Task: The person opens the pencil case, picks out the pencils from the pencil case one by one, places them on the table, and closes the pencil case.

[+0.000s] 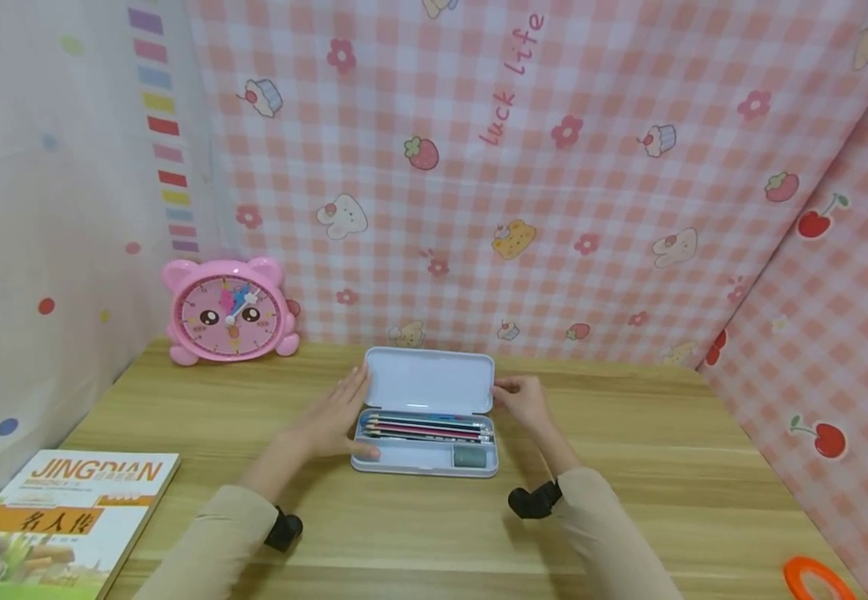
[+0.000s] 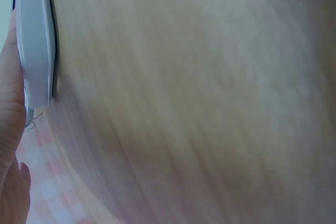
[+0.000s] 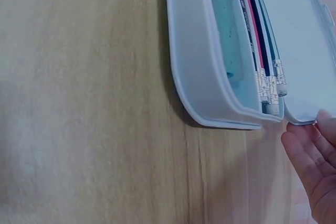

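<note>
A white pencil case (image 1: pixel 423 468) lies with its lid (image 1: pixel 429 379) raised at the back. Several pencils (image 1: pixel 426 427) lie side by side in its base, and a grey-green eraser (image 1: pixel 469 456) sits in the front right compartment. My left hand (image 1: pixel 332 421) spans the case's left side, fingers straight along the lid's edge and thumb across the front left of the base. In the left wrist view that thumb lies against the case wall (image 2: pixel 35 40). My right hand (image 3: pixel 317 158) pinches the lid's right edge between thumb and fingers; the pencils' eraser ends point toward it.
A pink bear-shaped clock (image 1: pixel 229 312) stands at the back left of the wooden table (image 1: pixel 629 500). At the front left lies a book (image 1: pixel 66 517). An orange ring-shaped thing (image 1: pixel 812 571) is at the front right. A checked cloth (image 1: pixel 471 192) hangs behind.
</note>
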